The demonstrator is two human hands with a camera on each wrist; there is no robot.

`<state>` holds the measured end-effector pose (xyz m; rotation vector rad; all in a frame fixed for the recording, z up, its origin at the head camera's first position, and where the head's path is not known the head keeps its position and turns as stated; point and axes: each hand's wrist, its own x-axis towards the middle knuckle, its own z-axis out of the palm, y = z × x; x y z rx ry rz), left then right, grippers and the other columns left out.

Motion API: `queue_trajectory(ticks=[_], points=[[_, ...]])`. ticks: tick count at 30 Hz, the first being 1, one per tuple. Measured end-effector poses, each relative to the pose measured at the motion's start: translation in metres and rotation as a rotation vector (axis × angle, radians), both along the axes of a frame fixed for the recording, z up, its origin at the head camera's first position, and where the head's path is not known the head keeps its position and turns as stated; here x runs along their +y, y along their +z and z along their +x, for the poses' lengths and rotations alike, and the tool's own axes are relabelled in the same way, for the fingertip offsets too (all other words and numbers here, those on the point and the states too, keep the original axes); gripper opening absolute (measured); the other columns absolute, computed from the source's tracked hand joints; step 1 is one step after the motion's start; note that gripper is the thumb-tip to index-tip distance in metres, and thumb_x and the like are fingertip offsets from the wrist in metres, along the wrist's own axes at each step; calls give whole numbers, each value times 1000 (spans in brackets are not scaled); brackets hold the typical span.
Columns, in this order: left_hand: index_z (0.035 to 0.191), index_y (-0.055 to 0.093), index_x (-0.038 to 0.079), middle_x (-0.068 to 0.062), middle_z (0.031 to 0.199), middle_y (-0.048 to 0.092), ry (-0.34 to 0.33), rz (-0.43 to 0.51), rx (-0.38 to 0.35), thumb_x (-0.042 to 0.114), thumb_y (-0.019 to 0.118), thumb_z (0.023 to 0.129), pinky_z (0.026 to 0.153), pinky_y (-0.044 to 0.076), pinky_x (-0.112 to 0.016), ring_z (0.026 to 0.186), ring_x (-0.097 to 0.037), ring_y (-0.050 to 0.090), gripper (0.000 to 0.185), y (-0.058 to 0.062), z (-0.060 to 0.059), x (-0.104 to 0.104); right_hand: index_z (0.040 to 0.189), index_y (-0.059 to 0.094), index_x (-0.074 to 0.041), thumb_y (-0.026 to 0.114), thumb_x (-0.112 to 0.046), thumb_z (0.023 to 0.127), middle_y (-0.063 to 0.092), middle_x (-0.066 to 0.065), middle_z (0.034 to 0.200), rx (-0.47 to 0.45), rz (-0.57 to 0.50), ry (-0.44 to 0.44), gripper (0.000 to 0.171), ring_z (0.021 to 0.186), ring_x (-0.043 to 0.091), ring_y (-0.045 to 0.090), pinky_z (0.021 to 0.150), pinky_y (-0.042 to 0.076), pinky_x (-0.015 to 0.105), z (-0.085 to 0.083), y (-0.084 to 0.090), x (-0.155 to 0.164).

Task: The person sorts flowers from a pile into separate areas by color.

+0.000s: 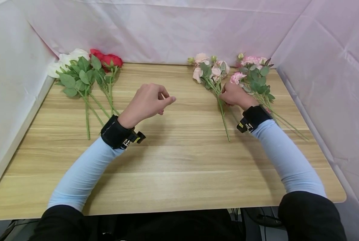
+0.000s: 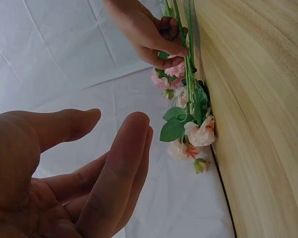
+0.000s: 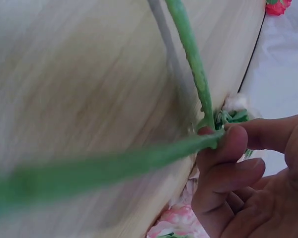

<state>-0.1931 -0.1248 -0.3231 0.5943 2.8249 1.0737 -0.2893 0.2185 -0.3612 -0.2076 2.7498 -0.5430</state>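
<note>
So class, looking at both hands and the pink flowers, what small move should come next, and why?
Probably lift the pale pink spray just off the table. The right hand already pinches its green stem, which lies on the wood beside the second pink bunch. The left hand hovers nearby, holding nothing, free to take or steady it.

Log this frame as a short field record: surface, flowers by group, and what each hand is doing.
surface: wooden table, white cloth backdrop
far-left flowers: white roses and red roses, lying flat, untouched
far-right flowers: pale peach spray and pink spray
left hand: raised above the table's middle, fingers loosely curled, holding nothing
right hand: fingers pinch a green stem of the peach spray
</note>
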Motion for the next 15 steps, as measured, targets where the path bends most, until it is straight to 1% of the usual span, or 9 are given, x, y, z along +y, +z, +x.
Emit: queue_trajectory(ticks=[4, 9, 15], points=[[104, 76, 9, -5, 70, 75, 0, -5, -1, 37, 68, 99, 79, 52, -36, 55, -12, 70, 29, 0, 0, 0, 112, 59, 5, 50, -18, 98, 61, 5, 61, 22, -12, -9, 28, 54, 16, 54, 57, 41, 30, 0, -2, 0], [105, 76, 9, -4, 67, 73, 0, -17, 4, 37, 68, 99, 81, 51, -36, 55, -13, 71, 30, 0, 0, 1, 107, 56, 3, 51, -21, 99, 59, 4, 58, 34, -3, -5, 26, 52, 16, 50, 58, 39, 31, 1, -4, 0], [106, 75, 8, -4, 65, 72, -11, -20, 5, 38, 67, 100, 80, 51, -37, 57, -15, 71, 32, -1, -1, 1, 98, 56, 0, 55, -23, 100, 59, 4, 57, 35, -3, -12, 23, 51, 16, 51, 56, 39, 31, 2, -5, 2]])
